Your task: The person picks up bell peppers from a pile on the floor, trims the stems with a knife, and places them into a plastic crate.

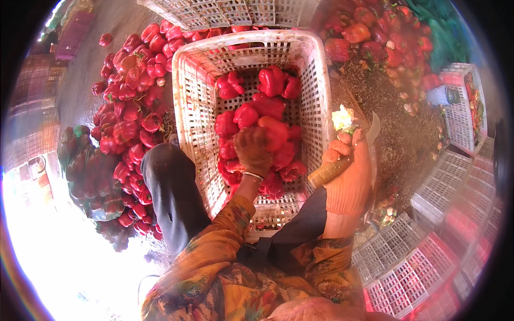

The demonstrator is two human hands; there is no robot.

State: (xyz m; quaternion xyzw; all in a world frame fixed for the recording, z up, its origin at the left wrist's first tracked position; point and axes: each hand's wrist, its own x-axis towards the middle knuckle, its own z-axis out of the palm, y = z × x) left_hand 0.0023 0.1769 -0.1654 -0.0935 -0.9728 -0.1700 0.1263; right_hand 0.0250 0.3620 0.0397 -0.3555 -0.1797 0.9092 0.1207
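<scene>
A white plastic crate (321,80) with stained, perforated walls stands between the knees, holding red bell peppers (245,114). My left hand (253,150) is down among them, blurred, its fingers against a large red pepper (273,132); whether they grip it is unclear. Beside the crate's right wall, my right hand (345,160) wears an orange-looking knitted glove. It is closed around the wooden handle (327,172) of a knife, whose curved blade (374,126) shows beyond the hand. A pale pepper core (343,117) with seeds sits at the fingertips of this hand.
Many red peppers (128,88) lie heaped left of the crate, near a filled mesh bag (90,176). Another pepper heap (381,36) lies at upper right. A second white crate (237,14) stands ahead; more crates (441,176) are at right. Seeds (401,132) litter the ground.
</scene>
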